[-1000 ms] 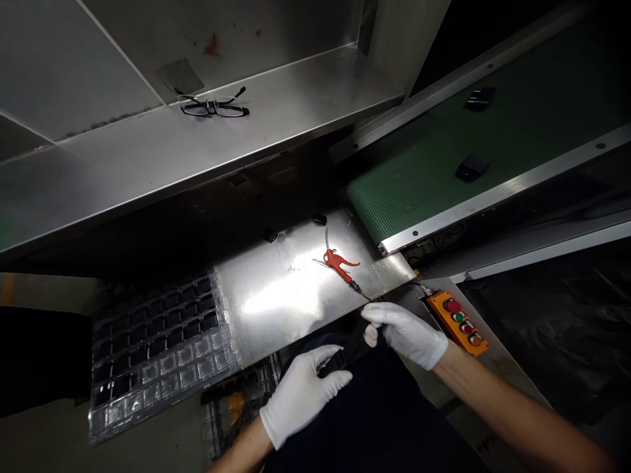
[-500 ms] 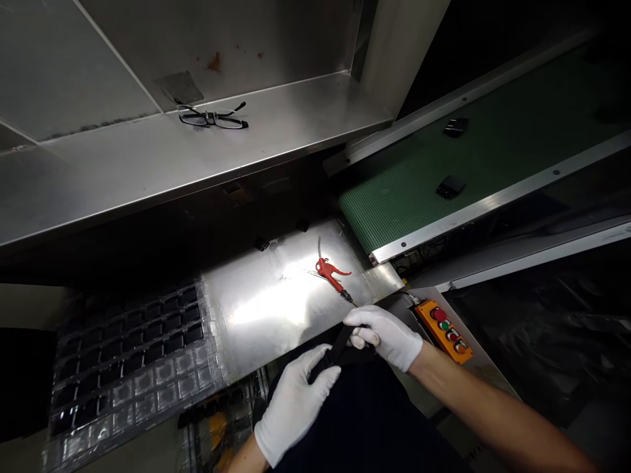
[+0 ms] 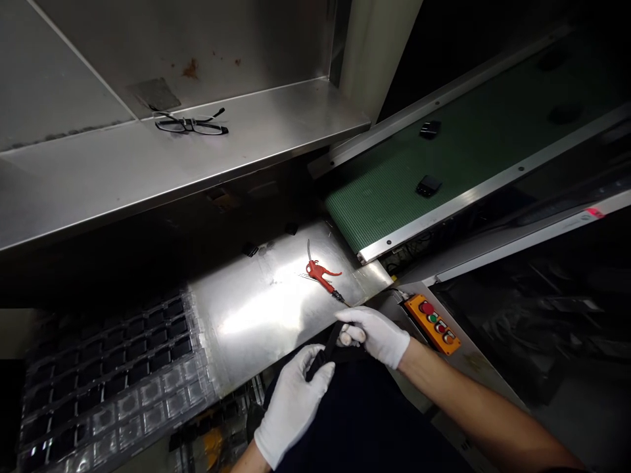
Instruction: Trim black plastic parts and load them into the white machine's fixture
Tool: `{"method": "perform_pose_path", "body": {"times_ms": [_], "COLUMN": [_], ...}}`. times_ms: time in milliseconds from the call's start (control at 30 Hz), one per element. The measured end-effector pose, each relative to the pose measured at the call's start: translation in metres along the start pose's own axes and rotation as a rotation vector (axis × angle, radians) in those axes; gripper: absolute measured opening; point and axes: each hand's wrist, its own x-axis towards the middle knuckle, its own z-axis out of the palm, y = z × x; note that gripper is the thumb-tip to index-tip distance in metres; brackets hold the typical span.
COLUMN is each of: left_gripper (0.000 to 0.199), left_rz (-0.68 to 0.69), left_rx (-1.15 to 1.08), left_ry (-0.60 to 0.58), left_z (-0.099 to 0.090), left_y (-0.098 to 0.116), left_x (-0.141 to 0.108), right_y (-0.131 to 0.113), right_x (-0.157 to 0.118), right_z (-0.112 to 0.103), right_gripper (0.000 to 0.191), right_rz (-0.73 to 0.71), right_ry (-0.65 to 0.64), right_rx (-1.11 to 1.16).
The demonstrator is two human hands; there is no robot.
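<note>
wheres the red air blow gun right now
In the head view, the red air blow gun lies on the steel plate, just left of the end of the green conveyor and above the right hand.

A narrow, flat black strip (image 3: 325,351) runs slantwise between the white-gloved hands, its lower stretch closed in the left hand (image 3: 293,407) and its upper end pinched by the right hand (image 3: 377,335), just beside the near edge of the steel worktop (image 3: 256,315).

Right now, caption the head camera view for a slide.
Gloved left hand and right hand hold a black strip near a red air blow gun.
</note>
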Motion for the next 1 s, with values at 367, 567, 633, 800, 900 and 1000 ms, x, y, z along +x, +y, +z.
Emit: {"method": "perform_pose_path", "body": {"times_ms": [367,567,633,800,900,1000], "left_gripper": [0.034,0.034,0.036,0.035,0.032,0.032], "left_rz": [-0.142,-0.272,-0.313,-0.342,-0.331,-0.343], "left_rx": [-0.196,-0.248,-0.302,-0.3,-0.237,-0.221], "left_ry": [0.137,0.074,0.065,0.124,0.127,0.134], "left_z": [-0.021,-0.037,-0.038,-0.035,-0.035,-0.034], "left_y": [0.01,0.027,0.028,0.027,0.027,0.028], "left_x": [0.002,-0.004,-0.004,-0.003,-0.002,-0.003], "right_y": [0.009,0.011,0.011,0.015,0.016,0.017], "right_x": [-0.003,-0.012,-0.017,-0.028,-0.03,-0.03], "right_z": [0.006,-0.001,0.0,0.017,0.024,0.023], "right_gripper": [0.039,0.033,0.038,0.036,0.02,0.016], "right_rz": [-0.007,0.032,-0.036,-0.306,-0.342,-0.339], "right_ry": [-0.28,-0.375,-0.381,-0.101,-0.034,-0.049], "right_rx": [-0.139,-0.345,-0.482,-0.817,-0.872,-0.852]}}
